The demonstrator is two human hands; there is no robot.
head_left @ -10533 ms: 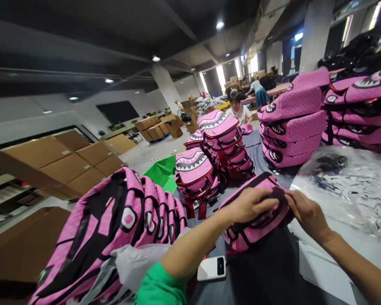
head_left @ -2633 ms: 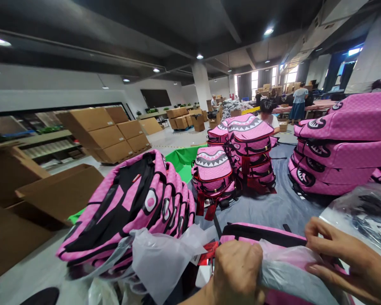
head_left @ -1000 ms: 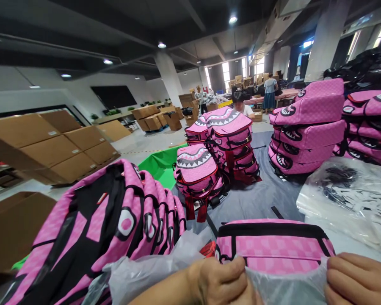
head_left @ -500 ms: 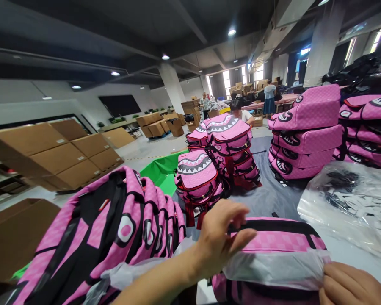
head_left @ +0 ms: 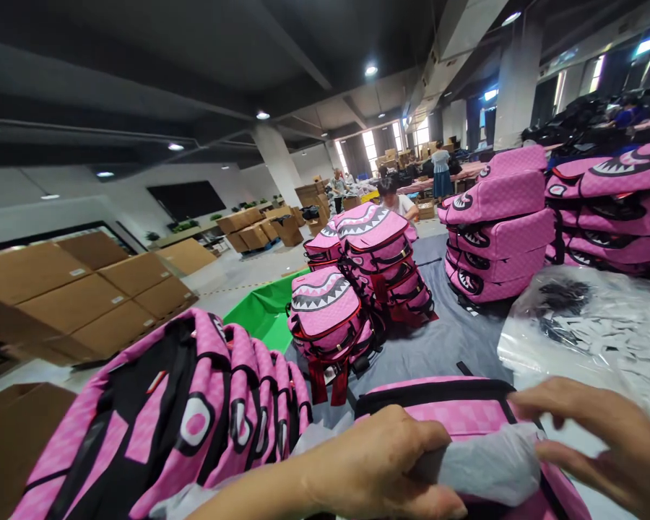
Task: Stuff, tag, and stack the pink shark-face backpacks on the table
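**Fig.: Pink backpack w/ poly bag across it, L hand clenched, R hand open**

The pink checkered backpack [head_left: 438,413] lay flat at the near edge of the grey-sheeted worktop [head_left: 455,339], its long axis running crosswise, L to R, straight ahead of the person. A white poly bag [head_left: 482,462] lay as a band across its middle. The L hand [head_left: 382,462] was nearer the pack's L end and clenched on the bag's edge. The R hand [head_left: 590,433] was at the R end, open, fingers spread at or just above the bag; contact cannot be told.

Left of the pack stood a leaning row of pink backpacks [head_left: 157,426]; ahead were piles of shark-mouth packs [head_left: 362,289] and [head_left: 498,224]. A clear plastic sheet [head_left: 579,318] lay at right. No brand or writing was legible; the only marks were printed shark teeth and eyes.
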